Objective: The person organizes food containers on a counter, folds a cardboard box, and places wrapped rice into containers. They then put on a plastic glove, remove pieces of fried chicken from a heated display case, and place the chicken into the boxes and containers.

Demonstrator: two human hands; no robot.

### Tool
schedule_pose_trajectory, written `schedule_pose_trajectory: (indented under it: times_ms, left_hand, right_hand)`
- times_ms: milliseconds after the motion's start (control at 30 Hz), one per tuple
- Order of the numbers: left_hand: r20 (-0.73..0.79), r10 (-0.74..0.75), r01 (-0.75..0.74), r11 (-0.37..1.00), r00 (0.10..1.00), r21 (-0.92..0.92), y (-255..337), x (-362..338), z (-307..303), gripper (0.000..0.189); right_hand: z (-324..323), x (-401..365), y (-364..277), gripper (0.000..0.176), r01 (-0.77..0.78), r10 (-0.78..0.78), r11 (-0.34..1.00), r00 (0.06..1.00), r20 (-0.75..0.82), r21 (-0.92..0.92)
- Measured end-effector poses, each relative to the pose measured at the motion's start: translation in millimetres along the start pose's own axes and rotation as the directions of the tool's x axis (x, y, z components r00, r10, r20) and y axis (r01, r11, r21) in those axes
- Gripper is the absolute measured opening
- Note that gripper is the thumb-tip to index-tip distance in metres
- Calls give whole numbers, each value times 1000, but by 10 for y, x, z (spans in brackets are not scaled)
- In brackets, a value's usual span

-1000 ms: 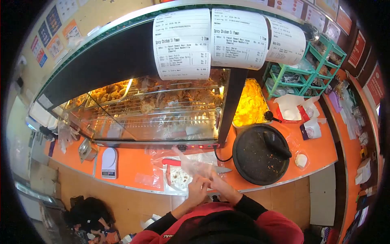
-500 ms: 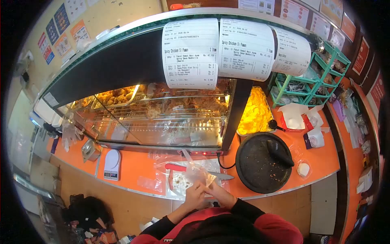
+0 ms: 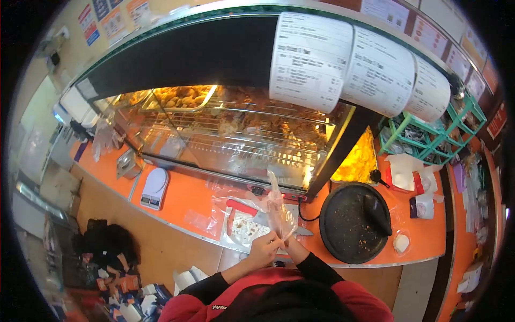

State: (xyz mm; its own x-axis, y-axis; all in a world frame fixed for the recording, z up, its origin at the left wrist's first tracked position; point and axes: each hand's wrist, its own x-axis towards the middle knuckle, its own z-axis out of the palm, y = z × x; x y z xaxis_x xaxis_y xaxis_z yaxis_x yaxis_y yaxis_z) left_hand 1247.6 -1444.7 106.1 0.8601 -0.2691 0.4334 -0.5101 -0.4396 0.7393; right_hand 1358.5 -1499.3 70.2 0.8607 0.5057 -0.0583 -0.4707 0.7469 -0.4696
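Note:
A clear plastic bag [image 3: 278,212] stands up from my two hands, its long end pointing toward the glass case. My left hand [image 3: 264,250] is closed on the bag's near end. Pressed close beside it, my right hand [image 3: 292,248] also grips the bag, its fingers partly hidden behind the plastic. Beyond my hands lies a knife with a red handle [image 3: 242,207] on a crumb-strewn white sheet [image 3: 244,229]; its blade passes behind the bag.
To the right sits a dark stone mortar [image 3: 348,241] with a pestle [image 3: 375,214]. A white scale [image 3: 155,185] is at the left. Paper slips hang from the heated glass case [image 3: 214,145]. A co-worker [image 3: 107,247] crouches at lower left near boxes.
The view has turned, so the counter and case appear tilted and shifted right. The bag now stands more upright and open above my hands, which stay close together.

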Motion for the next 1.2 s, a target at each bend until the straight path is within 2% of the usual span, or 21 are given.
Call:
schedule_pose_trajectory:
  times_ms: [167,400,567,633,733,833,933,1067,1167,1200]
  left_hand:
    - [-162,-25,28,999,986,16,-58,-80,-39,20]
    - [-170,-53,60,997,984,39,-23,-204,-124,21]
    - [-214,-36,34,999,976,-13,61,-210,-103,18]
    - [-236,-20,30,999,972,39,113,-175,-140,18]
    - [-237,-5,18,999,972,50,147,-166,-204,19]
    - [-265,3,9,999,964,43,191,-206,-170,19]
    - [-276,-15,35,997,961,68,232,-228,-196,18]
    - [-304,-38,54,997,952,46,190,-277,-169,17]
    - [-328,-47,53,999,943,9,292,-252,-204,17]
    - [-384,-58,57,998,921,-13,291,-262,-207,17]
  right_hand:
    - [107,108,91,22,18,-19,1000,999,45,8]
    - [199,19,342,21,-38,39,999,998,44,-17]
    - [365,217,292,21,45,-44,999,998,55,-7]
    - [398,190,320,21,55,-54,998,997,53,-9]
    - [401,-37,325,22,5,-2,998,999,51,-69]
    - [405,-71,173,26,21,-8,988,996,87,-154]
    - [276,-3,173,32,-252,240,968,929,281,5]
    - [205,95,375,45,-71,83,997,910,407,-43]
    - [269,11,413,45,-14,67,991,916,397,-134]
    - [288,-31,405,45,7,75,979,917,392,-202]
